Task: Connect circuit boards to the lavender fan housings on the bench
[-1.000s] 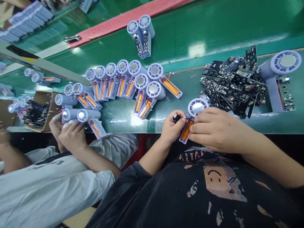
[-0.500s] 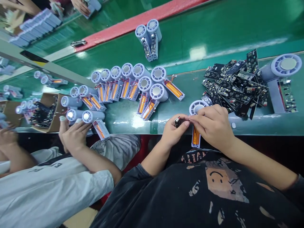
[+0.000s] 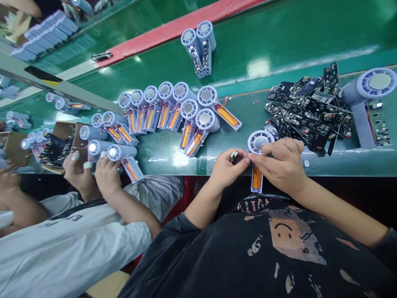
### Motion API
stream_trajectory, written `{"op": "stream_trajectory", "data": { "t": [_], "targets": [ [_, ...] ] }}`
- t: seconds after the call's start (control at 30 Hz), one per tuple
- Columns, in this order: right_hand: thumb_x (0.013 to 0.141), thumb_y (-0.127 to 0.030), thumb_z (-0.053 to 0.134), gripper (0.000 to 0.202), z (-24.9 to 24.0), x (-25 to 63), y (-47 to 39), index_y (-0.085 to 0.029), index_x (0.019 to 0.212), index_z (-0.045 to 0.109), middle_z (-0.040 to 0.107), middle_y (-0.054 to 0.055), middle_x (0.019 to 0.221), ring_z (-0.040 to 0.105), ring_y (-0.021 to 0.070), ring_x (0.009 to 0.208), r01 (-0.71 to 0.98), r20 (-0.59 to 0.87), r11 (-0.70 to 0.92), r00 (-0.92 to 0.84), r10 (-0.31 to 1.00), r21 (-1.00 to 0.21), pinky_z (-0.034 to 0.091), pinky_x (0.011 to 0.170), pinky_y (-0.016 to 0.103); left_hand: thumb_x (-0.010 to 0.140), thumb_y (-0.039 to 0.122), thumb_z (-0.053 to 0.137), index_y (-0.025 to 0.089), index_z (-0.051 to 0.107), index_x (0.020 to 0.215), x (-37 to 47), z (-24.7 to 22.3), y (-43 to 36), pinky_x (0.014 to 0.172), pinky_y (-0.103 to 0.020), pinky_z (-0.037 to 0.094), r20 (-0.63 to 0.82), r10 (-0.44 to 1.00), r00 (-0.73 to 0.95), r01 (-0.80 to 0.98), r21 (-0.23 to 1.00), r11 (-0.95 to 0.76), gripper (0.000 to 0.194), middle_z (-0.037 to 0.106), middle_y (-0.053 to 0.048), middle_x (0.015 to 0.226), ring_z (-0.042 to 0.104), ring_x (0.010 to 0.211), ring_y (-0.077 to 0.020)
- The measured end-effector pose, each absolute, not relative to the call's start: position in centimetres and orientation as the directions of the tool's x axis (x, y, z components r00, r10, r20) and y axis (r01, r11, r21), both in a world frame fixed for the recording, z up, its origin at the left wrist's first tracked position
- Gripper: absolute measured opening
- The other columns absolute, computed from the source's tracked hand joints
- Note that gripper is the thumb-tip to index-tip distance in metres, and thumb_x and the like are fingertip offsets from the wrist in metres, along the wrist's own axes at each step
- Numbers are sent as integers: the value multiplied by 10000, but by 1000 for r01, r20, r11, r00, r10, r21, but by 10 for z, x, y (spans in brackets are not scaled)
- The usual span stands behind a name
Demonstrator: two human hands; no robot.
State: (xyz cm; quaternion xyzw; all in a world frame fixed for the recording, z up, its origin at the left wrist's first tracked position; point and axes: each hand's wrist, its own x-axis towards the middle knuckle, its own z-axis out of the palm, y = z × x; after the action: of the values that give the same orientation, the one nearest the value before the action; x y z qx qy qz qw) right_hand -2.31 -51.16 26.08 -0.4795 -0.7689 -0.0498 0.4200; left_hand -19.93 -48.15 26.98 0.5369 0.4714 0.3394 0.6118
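Near the bench's front edge, my left hand (image 3: 228,169) is closed round a small circuit board (image 3: 234,157), whose end shows above the fingers. The fingertips of my right hand (image 3: 283,163) are pinched together and meet those of my left; what they grip is too small to make out. Beneath both hands lies a lavender fan unit (image 3: 257,182), its round head on the bench and its open handle, with an orange battery, reaching over the edge. A heap of black circuit boards (image 3: 307,109) is just beyond my right hand.
Several fan units (image 3: 206,120) with orange batteries stand left of centre. Two more fans (image 3: 204,35) stand farther back. A large fan with a board (image 3: 376,82) is at the right. A co-worker's hands (image 3: 107,174) work at the left, by a cardboard box (image 3: 74,142) of boards.
The board in my left hand has tilted, showing a white connector. My right hand has shifted slightly, still pinched. The co-worker's hands have moved apart.
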Motion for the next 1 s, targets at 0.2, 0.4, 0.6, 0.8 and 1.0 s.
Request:
{"op": "stream_trajectory", "data": {
  "t": [0.2, 0.4, 0.6, 0.8, 1.0],
  "targets": [
    [972, -297, 673, 155, 253, -19, -512, -335, 921, 814, 624, 11, 861, 509, 187, 886, 716, 646, 512, -112, 755, -475, 359, 821, 371, 714, 438, 779, 164, 604, 694, -197, 272, -481, 536, -217, 348, -237, 919, 314, 124, 970, 208, 326, 519, 40, 598, 423, 559, -79],
    [954, -288, 695, 151, 248, -19, -511, -316, 873, 819, 601, 23, 835, 508, 193, 868, 729, 672, 513, -99, 734, -453, 327, 795, 379, 674, 453, 801, 166, 634, 734, -195, 271, -483, 531, -220, 342, -259, 919, 298, 140, 964, 226, 338, 545, 34, 617, 425, 558, -80],
    [964, -288, 683, 142, 247, -20, -511, -304, 905, 812, 609, 17, 828, 510, 186, 847, 725, 681, 516, -88, 727, -456, 334, 797, 370, 680, 476, 827, 161, 660, 735, -195, 270, -483, 563, -225, 390, -256, 928, 270, 135, 965, 226, 360, 587, 22, 638, 464, 583, -87],
    [972, -306, 669, 160, 246, -19, -511, -316, 912, 817, 592, 19, 827, 504, 190, 861, 730, 679, 503, -72, 731, -463, 325, 816, 375, 698, 625, 824, 163, 670, 747, -199, 269, -480, 658, -255, 485, -253, 893, 372, 56, 966, 251, 489, 628, 16, 621, 539, 592, -102],
    [970, -320, 664, 185, 246, -20, -511, -321, 867, 817, 582, 21, 817, 516, 191, 844, 714, 659, 490, -52, 750, -500, 334, 802, 375, 720, 618, 820, 163, 687, 775, -201, 267, -483, 672, -254, 496, -245, 886, 393, 16, 965, 260, 477, 641, 12, 643, 554, 606, -100]
  ]
}}
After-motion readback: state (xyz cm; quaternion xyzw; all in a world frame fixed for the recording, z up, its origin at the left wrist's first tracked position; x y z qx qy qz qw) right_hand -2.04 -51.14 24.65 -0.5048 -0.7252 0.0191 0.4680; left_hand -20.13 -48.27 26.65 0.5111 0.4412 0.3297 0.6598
